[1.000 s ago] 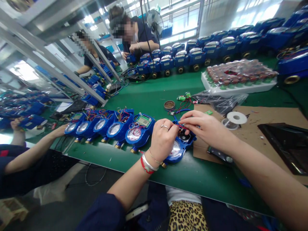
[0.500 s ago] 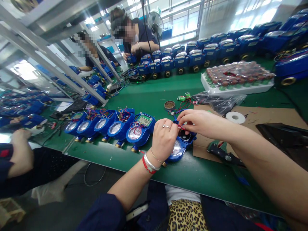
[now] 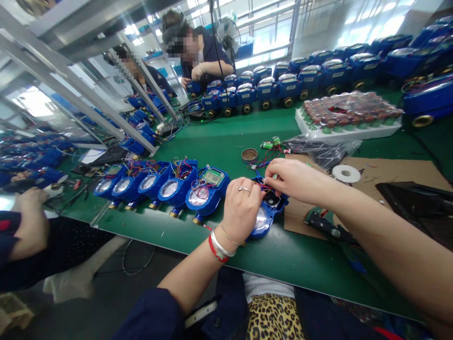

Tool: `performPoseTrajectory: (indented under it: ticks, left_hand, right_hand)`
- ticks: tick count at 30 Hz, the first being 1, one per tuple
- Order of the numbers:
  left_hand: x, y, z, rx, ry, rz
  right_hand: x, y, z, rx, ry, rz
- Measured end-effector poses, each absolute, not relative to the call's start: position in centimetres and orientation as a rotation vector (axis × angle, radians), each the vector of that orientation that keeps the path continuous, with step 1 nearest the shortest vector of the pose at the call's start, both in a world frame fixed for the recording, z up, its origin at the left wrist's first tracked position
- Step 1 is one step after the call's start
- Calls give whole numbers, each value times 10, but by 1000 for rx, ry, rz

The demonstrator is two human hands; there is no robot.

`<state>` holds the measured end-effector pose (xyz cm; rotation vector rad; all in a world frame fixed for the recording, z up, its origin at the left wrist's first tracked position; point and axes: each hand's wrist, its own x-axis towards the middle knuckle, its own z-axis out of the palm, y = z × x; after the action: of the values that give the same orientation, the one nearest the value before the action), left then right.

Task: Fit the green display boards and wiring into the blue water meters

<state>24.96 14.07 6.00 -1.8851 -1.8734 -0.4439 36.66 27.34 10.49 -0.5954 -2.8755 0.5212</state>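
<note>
A blue water meter (image 3: 266, 212) with its top open lies on the green bench (image 3: 226, 141) right in front of me. My left hand (image 3: 242, 205) rests on the meter's left side, fingers curled and pinching red wires (image 3: 264, 187) that come out of it. My right hand (image 3: 295, 179) reaches in from the right, fingertips pinched on the same wires above the meter's open housing. To the left a row of several blue meters (image 3: 170, 186) lies side by side, wires showing on top.
Behind the meter sit a small round tin (image 3: 249, 154), green batteries with wires (image 3: 272, 141) and a clear plastic bag (image 3: 320, 147). A white tape roll (image 3: 346, 173) lies on brown cardboard (image 3: 396, 172). A white tray of parts (image 3: 348, 118) stands behind. Other people work at left and far side.
My right hand has drawn slightly up and back along the wires over the meter. The person at left has pulled an arm back from the row of meters.
</note>
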Motion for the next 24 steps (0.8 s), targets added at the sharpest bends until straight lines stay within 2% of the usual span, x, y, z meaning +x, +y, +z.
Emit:
performPoseTrajectory:
  ticks: [10, 14, 24]
  left_hand:
    - [252, 135, 60, -1886, -1931, -450]
    - [253, 135, 58, -1858, -1911, -466]
    - [250, 128, 56, -1912, -1885, -703]
  right_hand:
    - [365, 279, 99, -309, -2935, 670]
    - [364, 281, 96, -248, -2963, 616]
    - [362, 275, 100, -420, -2914, 560]
